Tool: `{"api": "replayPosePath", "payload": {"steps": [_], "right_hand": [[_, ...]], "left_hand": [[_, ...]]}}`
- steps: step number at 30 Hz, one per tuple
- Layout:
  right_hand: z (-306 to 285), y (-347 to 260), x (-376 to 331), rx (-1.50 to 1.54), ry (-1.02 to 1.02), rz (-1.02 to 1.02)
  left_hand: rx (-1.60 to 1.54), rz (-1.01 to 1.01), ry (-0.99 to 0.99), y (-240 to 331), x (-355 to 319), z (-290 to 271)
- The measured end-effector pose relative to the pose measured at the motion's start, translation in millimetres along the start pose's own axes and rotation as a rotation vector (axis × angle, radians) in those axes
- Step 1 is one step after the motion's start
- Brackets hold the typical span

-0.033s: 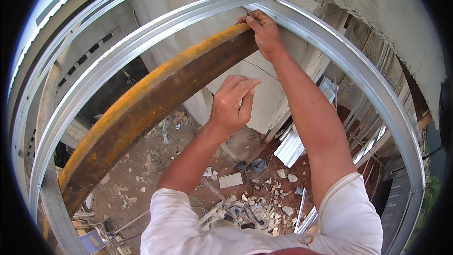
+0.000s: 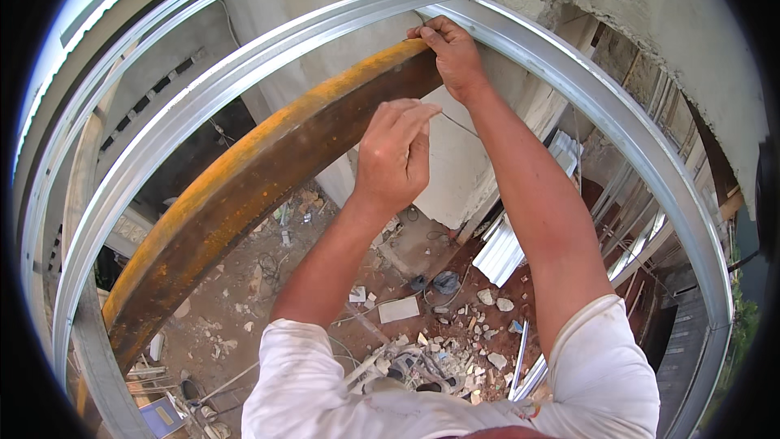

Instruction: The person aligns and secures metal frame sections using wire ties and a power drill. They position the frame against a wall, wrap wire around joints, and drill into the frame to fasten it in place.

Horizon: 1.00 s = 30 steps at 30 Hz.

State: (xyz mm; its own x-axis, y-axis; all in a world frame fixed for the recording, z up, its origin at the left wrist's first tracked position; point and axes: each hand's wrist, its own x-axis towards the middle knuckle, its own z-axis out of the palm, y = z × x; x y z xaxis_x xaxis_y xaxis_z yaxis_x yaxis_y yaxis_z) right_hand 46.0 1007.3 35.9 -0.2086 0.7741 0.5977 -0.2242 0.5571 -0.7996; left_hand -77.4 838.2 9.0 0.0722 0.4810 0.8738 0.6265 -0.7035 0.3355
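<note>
rusty rough steel beam (image 2: 268, 171), shiny galvanised channel (image 2: 569, 73)

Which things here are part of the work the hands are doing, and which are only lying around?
In use:
- left hand, pinching a thin wire
- right hand, on the rusty beam
- metal channel beside it

Lying about:
- rubble on the ground below
- corrugated sheet
- flat white tile

- Beam (image 2: 268, 171): rust-brown face, orange-yellow top edge.
- Metal channels (image 2: 617, 126): pale silver-grey.
- Sleeves (image 2: 605, 374): white, smudged.
- Wall (image 2: 455, 171): off-white.
- Ground (image 2: 236, 293): brown, pale rubble.
</note>
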Motion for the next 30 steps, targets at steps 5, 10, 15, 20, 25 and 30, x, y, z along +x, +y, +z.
{"api": "replayPosePath", "payload": {"steps": [5,10,15,20,25,30], "right_hand": [[-1.9,7.0,6.1,-0.053,-0.007,-0.006],[-7.6,19.0,1.8,-0.011,0.026,-0.059],[-13.2,7.1,-22.6,-0.285,0.202,-0.073],[-14.5,-43.9,-73.0,-0.081,0.434,-0.097],[-21.2,-90.7,-263.8,-0.040,0.192,-0.007],[-100.1,-96.2,-486.3,-0.191,0.263,0.494]], "left_hand": [[0.375,-0.387,-0.429,-41.1,106.8,18.1],[0.236,-0.216,-0.590,-85.9,136.4,24.5],[0.206,-0.180,-0.578,-89.1,134.4,33.1],[0.190,-0.055,-0.535,-74.7,135.0,30.3],[0.186,-0.005,-0.627,-138.6,137.0,36.8],[0.169,0.107,-0.609,-150.6,145.1,49.6]]}}
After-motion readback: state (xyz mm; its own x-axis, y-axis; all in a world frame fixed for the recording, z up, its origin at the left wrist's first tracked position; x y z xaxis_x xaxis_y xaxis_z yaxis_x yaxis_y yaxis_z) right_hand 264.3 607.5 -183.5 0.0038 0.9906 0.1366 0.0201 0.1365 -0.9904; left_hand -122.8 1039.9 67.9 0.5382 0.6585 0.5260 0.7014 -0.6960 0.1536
